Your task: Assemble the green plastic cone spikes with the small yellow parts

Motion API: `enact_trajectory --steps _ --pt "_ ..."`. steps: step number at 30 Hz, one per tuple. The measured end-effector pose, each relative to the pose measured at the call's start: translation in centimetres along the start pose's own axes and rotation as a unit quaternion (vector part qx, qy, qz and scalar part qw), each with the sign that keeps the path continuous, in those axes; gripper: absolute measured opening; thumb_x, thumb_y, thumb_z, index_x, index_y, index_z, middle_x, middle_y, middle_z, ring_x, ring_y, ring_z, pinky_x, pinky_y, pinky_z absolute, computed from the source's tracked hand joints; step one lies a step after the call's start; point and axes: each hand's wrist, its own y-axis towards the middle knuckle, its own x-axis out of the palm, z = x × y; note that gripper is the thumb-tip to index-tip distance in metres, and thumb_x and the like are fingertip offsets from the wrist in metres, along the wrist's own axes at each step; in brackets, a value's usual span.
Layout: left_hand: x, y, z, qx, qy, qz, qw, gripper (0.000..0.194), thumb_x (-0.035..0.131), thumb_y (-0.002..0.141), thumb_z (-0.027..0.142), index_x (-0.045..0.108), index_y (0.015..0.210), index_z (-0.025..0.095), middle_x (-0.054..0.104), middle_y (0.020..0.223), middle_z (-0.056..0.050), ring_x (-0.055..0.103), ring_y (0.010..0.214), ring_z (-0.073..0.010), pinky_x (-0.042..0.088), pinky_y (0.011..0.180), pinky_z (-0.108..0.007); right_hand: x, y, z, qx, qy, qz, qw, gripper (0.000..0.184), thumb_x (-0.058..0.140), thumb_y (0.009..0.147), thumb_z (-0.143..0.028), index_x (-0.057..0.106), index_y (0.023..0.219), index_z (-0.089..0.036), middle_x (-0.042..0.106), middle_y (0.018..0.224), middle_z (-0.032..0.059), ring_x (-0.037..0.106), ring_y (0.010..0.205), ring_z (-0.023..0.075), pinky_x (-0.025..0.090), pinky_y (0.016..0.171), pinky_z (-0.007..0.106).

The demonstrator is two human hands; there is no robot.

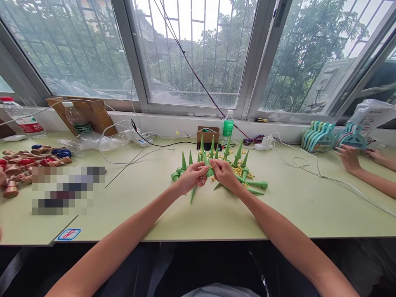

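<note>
Above the middle of the table, my left hand (194,175) and my right hand (224,171) meet around one green plastic spike (209,170). Both sets of fingers are pinched on it, and they cover part of it. Behind my hands several similar green spikes (238,154) stand with their points up. Others lie on their sides, one green spike (259,184) just right of my right hand. Small yellow plastic pieces (251,175) are scattered among them.
A small cardboard box (208,134) and a green-labelled bottle (228,124) stand at the back. White cables (321,175) cross the pale table (309,214). Wooden toys (18,165) lie at left. At right, another person's hands (348,159) touch teal plastic hangers (352,138).
</note>
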Motion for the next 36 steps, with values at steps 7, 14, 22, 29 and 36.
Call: enact_trajectory --steps 7,14,22,29,36 --pt "0.1 -0.1 -0.3 0.099 0.219 0.033 0.97 0.033 0.063 0.082 0.047 0.049 0.078 0.018 0.042 0.056 0.006 0.042 0.041 -0.0059 0.032 0.038 -0.02 0.1 0.2 0.4 0.009 -0.026 -0.001 1.0 0.044 0.038 0.093 -0.046 0.029 0.058 -0.02 0.03 0.048 -0.0042 0.029 0.05 0.0104 0.024 0.051 0.026" --pt "0.6 0.1 -0.8 0.208 0.377 0.088 0.898 0.03 0.056 0.085 0.039 0.043 0.069 0.017 0.037 0.07 0.002 0.034 0.048 -0.0039 0.029 0.04 -0.018 0.3 0.4 0.9 0.066 -0.004 -0.017 0.998 0.04 0.038 0.091 -0.04 0.029 0.056 -0.021 0.029 0.044 -0.0049 0.028 0.046 0.0099 0.023 0.048 0.026" --pt "1.1 -0.2 -0.3 0.181 0.357 0.099 0.911 0.023 0.057 0.085 0.038 0.051 0.076 0.018 0.037 0.057 0.005 0.037 0.043 -0.0049 0.031 0.038 -0.018 0.1 0.3 0.5 0.081 0.037 -0.023 0.996 0.041 0.039 0.091 -0.045 0.035 0.059 -0.021 0.03 0.041 -0.0063 0.027 0.04 0.0086 0.02 0.044 0.026" --pt "0.7 -0.2 0.1 0.117 0.276 0.066 0.952 0.029 0.058 0.084 0.045 0.051 0.078 0.018 0.043 0.052 0.006 0.041 0.032 -0.0055 0.028 0.033 -0.02 0.2 0.3 0.4 0.064 0.028 -0.009 0.997 0.045 0.041 0.092 -0.049 0.032 0.057 -0.021 0.03 0.042 -0.0056 0.028 0.043 0.0092 0.023 0.046 0.026" --pt "0.3 0.0 0.0 0.082 0.179 0.037 0.98 0.035 0.062 0.083 0.05 0.051 0.079 0.017 0.042 0.054 0.006 0.044 0.037 -0.0059 0.03 0.034 -0.019 0.3 0.2 0.4 0.033 0.001 0.021 0.999 0.047 0.04 0.094 -0.047 0.03 0.057 -0.02 0.029 0.048 -0.0046 0.028 0.048 0.0099 0.023 0.05 0.026"
